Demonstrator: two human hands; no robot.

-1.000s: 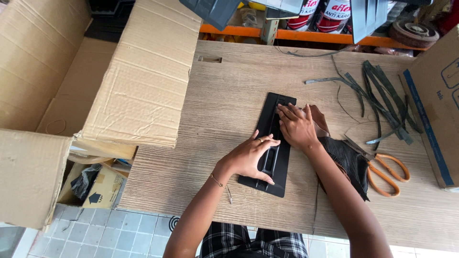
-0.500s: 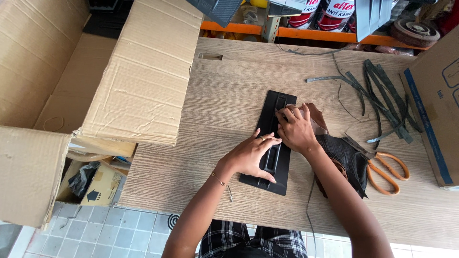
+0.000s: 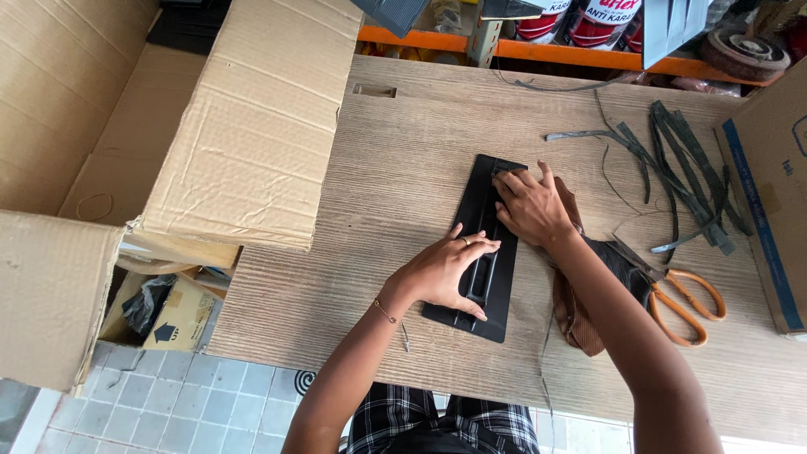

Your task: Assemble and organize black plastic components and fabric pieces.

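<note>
Across the middle of the frame runs a pale wood-grain table (image 3: 403,168), and on it, just right of centre, lies a long flat black panel (image 3: 485,252) with a slot moulded into it. It looks like stiff, light plastic: likely to slide on the smooth top unless pinned, and best held by its long edges or pressed flat. The left hand (image 3: 444,271) lies spread on the panel's lower half, fingers flat, gripping nothing. The right hand (image 3: 531,206) presses on the upper end, fingers bent; whether anything is pinched beneath them cannot be told.

At the upper left stands a large cardboard box (image 3: 252,126), flaps open; its inside is out of view. Below it, at the lower left, a smaller open carton (image 3: 181,315) holds a dark crumpled bag. Another cardboard box (image 3: 769,193) sits at the right edge, contents hidden.

Under the right forearm lies a soft brown and black cloth (image 3: 580,307). Dark cut strips (image 3: 681,160) are scattered at the upper right, and orange-handled scissors (image 3: 685,304) rest just beside the cloth.
</note>
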